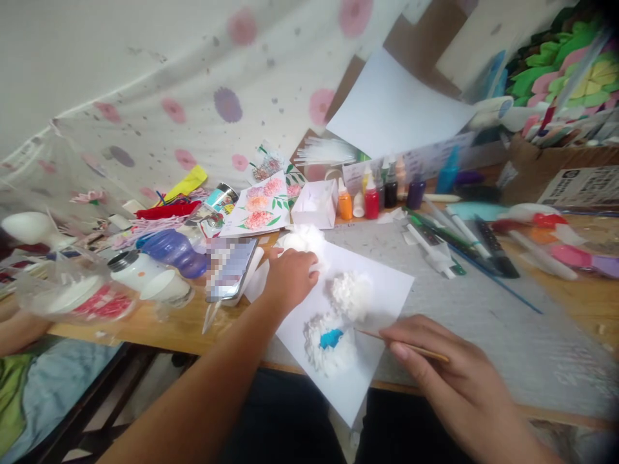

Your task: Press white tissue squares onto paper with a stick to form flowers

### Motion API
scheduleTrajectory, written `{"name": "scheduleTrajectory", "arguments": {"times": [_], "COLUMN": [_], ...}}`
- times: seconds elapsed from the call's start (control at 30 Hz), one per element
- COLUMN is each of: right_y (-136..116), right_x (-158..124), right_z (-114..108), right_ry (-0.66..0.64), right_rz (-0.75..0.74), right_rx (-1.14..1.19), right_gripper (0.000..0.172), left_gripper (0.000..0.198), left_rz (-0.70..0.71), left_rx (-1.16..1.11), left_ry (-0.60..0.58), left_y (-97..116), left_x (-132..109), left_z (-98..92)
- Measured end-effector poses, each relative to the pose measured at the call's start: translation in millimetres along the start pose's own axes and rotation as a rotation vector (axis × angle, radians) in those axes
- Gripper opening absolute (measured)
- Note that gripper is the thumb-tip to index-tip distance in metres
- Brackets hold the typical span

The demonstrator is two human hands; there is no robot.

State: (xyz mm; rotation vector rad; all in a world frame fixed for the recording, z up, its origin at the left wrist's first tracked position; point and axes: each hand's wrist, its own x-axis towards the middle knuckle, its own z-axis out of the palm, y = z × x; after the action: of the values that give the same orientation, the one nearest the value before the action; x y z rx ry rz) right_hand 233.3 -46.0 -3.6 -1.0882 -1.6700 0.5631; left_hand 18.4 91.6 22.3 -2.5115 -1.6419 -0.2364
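Paper overhung the bench's near edge, a blue-dabbed white clump toward its near corner; the right hand grasped a thin stick; the left hand met white fluff at the far corner, its grip impossible to tell

Wall: plain, off-white, upper left. Sheet: pale, thin, hung along the wall with a slanting upper edge and loose folds, printed with pink and greyish-purple round blooms. Table: light brown wood showing at both sides, middle stretch overlaid with a grey covering. Below, at left: dark frame bars. Light: soft, even.
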Motion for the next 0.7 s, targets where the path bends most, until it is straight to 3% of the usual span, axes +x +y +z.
{"name": "scheduleTrajectory", "arguments": {"times": [0.17, 0.3, 0.5, 0.7], "right_y": [1.4, 1.8, 2.4, 0.9], "right_x": [-1.3, -1.4, -1.3, -1.3], "right_z": [-0.1, -0.2, -0.1, -0.3], "right_ry": [-0.009, 0.004, 0.002, 0.024], "right_rz": [0.043, 0.03, 0.038, 0.09], "right_rx": [0.014, 0.012, 0.002, 0.02], "right_gripper": [0.015, 0.015, 0.015, 0.014], "left_gripper": [0.017, 0.012, 0.007, 0.012], "left_rz": [-0.012, -0.051, 0.003, 0.185], "left_rx": [-0.044, -0.191, -0.411, -0.315], "left_ry": [0.04, 0.059, 0.093, 0.171], "left_y": [-2.1, -6.2, 6.6, 27.7], "left_x": [0.5, -4.7, -38.6, -72.0], "left_z": [0.0, -11.3, -23.2, -22.4]}}
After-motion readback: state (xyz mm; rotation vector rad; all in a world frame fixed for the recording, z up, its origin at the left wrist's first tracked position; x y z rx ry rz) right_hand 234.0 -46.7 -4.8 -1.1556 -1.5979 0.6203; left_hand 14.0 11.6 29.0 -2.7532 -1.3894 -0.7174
